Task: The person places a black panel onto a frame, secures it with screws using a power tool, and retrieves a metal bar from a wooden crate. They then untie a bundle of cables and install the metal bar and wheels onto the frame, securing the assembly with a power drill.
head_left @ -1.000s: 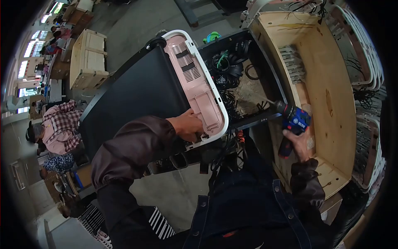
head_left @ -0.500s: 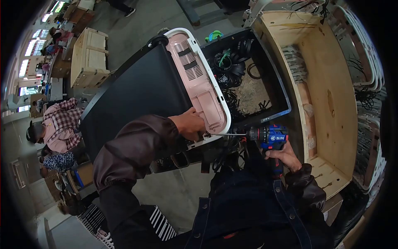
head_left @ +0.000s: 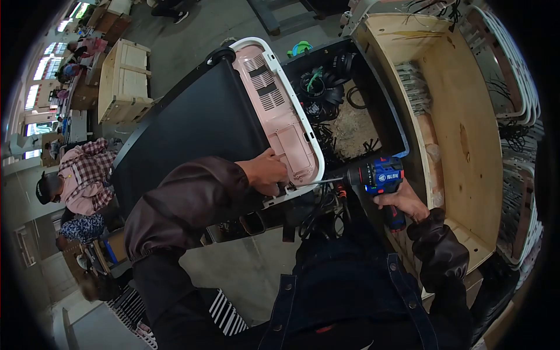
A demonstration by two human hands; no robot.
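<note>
My right hand (head_left: 403, 200) grips a blue and black cordless drill (head_left: 382, 176) by its handle. The drill's long bit (head_left: 326, 181) points left to the near end of a pink plastic housing (head_left: 290, 144) with a white rim. At that same corner is my left hand (head_left: 268, 173), its fingers curled and pressed together beside the bit's tip; anything they pinch is hidden. Left of the housing stretches a wide black belt (head_left: 201, 116), apparently part of a treadmill. Dark sleeve covers reach both wrists.
Beyond the housing stands a black bin (head_left: 402, 131) holding black cable coils and small parts. A long wooden crate (head_left: 466, 125) is at the right, with white frames (head_left: 525, 87) behind it. Another person (head_left: 87, 175) is at the left, near a wooden box (head_left: 124, 81).
My right hand has raised the drill slightly, away from my body, and its bit now slants more. My left hand stays at the housing's corner.
</note>
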